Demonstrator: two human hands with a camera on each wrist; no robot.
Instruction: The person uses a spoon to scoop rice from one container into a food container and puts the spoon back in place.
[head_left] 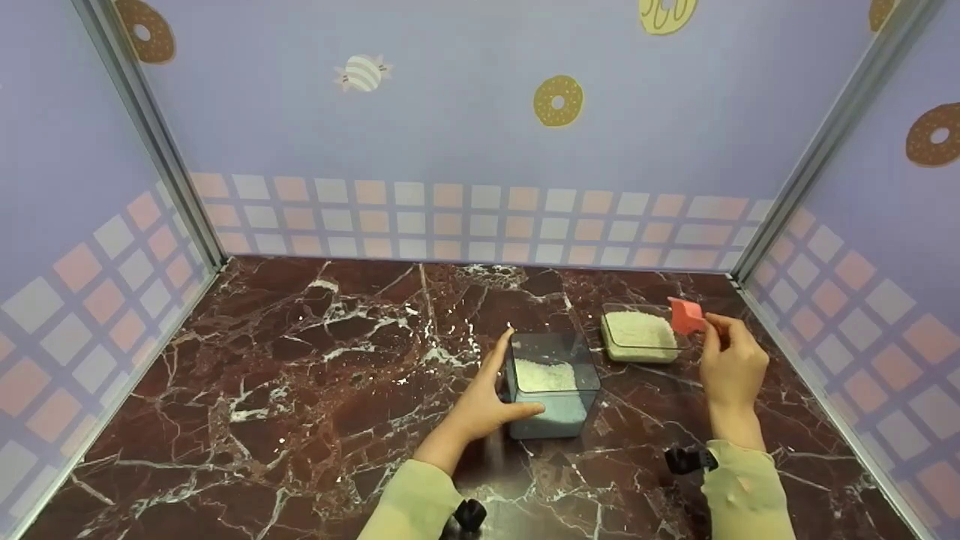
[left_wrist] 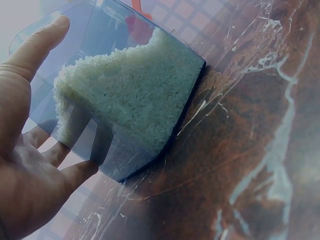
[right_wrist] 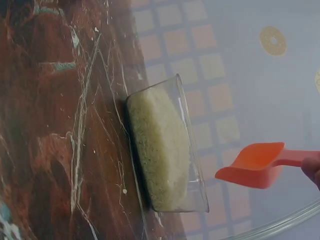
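A clear, dark-tinted square container (head_left: 551, 412) partly filled with white rice (left_wrist: 135, 85) stands on the marbled surface. My left hand (head_left: 480, 397) holds it at its left side, thumb across the front wall and the other fingers along the side. In the left wrist view, the rice lies in an uneven slope against the clear wall. My right hand (head_left: 735, 364) pinches the handle of a small coral-pink scoop (head_left: 685, 316). The scoop hovers at the right end of a low rectangular clear dish (head_left: 682, 346), which is full of rice (right_wrist: 160, 150). No rice shows in its bowl in the right wrist view.
Dark red marbled tabletop (head_left: 285, 405) lies under everything, with scattered white grains left of the square container. Lilac panels (head_left: 450, 135) with printed doughnuts and checks stand at the back and both sides, joined by metal corner posts (head_left: 161, 142).
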